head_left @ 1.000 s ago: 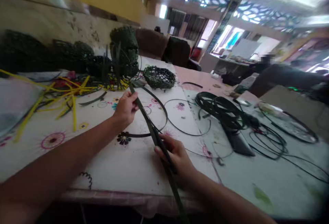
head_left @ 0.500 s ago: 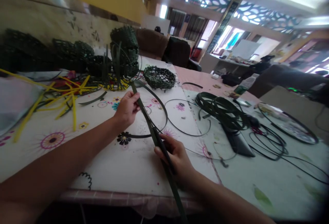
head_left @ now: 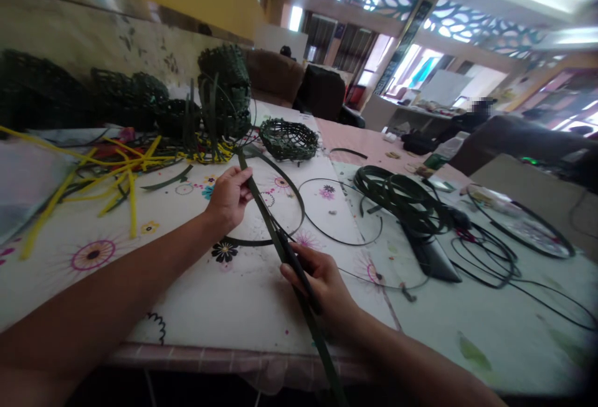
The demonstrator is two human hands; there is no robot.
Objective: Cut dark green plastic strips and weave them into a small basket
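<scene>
A long dark green strip (head_left: pixel 261 210) runs slantwise over the table, from its middle down past the front edge. My left hand (head_left: pixel 231 195) pinches the strip near its upper end, thumb on top. Lower down, my right hand (head_left: pixel 320 276) is closed around a dark, slim tool (head_left: pixel 299 273) that lies along the strip; its thumb rests against the strip. The tool's exact kind is hard to make out. Behind the hands, a strip curves in a loop (head_left: pixel 299 192) on the flowered cloth.
Dark woven baskets (head_left: pixel 224 92) stand at the back left, near yellow strips (head_left: pixel 133 201). A small open basket (head_left: pixel 289 140) sits at the back middle. Coiled green strips (head_left: pixel 402 198), a dark flat object (head_left: pixel 432 257) and thin black cords (head_left: pixel 490 257) lie on the right.
Both hands keep nearly the same place and hold. The curved strip behind them has shifted slightly; the whole view has moved a little.
</scene>
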